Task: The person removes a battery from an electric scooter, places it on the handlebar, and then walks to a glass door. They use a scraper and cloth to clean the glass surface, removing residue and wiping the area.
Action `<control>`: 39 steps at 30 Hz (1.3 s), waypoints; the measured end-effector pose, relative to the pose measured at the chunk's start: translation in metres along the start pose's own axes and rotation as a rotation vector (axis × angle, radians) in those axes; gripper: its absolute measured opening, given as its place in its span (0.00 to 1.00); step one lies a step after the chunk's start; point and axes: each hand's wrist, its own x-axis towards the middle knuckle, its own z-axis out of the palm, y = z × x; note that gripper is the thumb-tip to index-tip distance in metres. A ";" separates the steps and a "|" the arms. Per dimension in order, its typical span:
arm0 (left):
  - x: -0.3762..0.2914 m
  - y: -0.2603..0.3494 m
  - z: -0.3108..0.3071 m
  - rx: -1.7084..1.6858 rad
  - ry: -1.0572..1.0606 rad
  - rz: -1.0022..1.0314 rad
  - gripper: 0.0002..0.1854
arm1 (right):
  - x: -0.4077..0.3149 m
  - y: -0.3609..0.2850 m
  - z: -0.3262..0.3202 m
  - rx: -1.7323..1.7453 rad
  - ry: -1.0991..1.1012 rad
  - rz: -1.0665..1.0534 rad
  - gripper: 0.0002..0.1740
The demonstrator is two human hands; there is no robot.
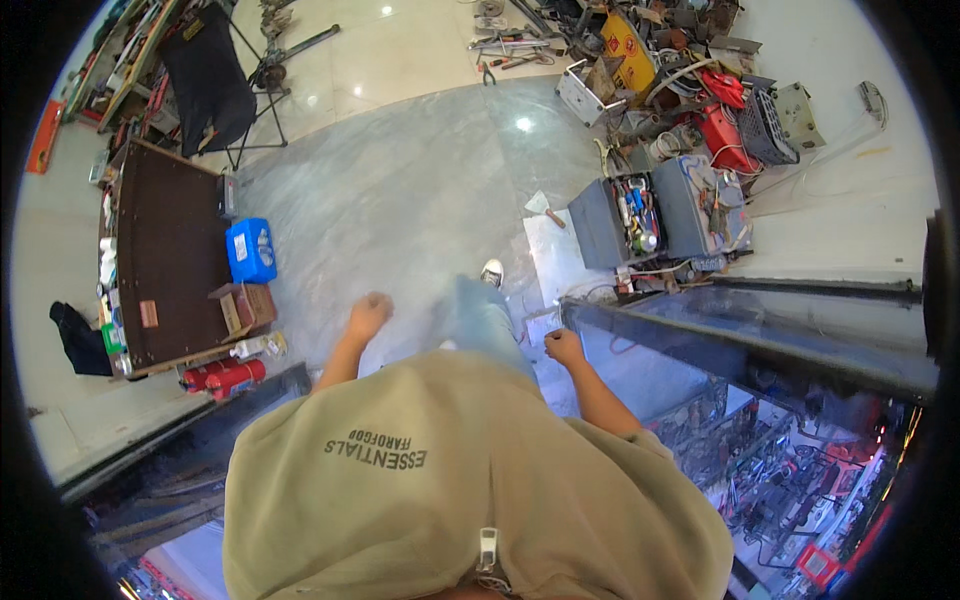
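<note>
My left hand [370,315] hangs to the left of my body, over the grey marble-look floor [390,195]. Its fingers are loosely curled and I see nothing in them. On the other side hangs my right hand [564,347], also curled with nothing visible in it. It appears close to the dark door-frame edge [637,322] at a threshold. One leg in pale blue jeans [487,319] reaches forward, blurred, ending in a black-and-white sneaker [492,273]. My tan zipped top [390,510] fills the bottom of the view.
At left stand a brown counter [172,247], blue jerrycan [252,250], cardboard box [249,309], red fire extinguishers [236,377] and black folding chair [206,82]. At right are an open grey toolbox [600,229], a scraper [537,202] on the floor and a scrap heap [660,60].
</note>
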 end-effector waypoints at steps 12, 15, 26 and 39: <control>0.168 0.111 0.078 0.232 -0.234 0.057 0.16 | 0.215 -0.141 -0.103 0.041 0.134 0.038 0.13; 0.217 0.126 0.103 0.240 -0.310 0.034 0.17 | 0.260 -0.149 -0.113 0.045 0.221 -0.037 0.11; 0.369 0.102 0.186 0.245 -0.388 -0.087 0.17 | 0.433 -0.058 -0.044 -0.220 0.150 0.099 0.12; 0.493 0.063 0.317 0.280 -0.408 -0.184 0.13 | 0.639 0.083 0.033 -0.392 0.014 0.129 0.28</control>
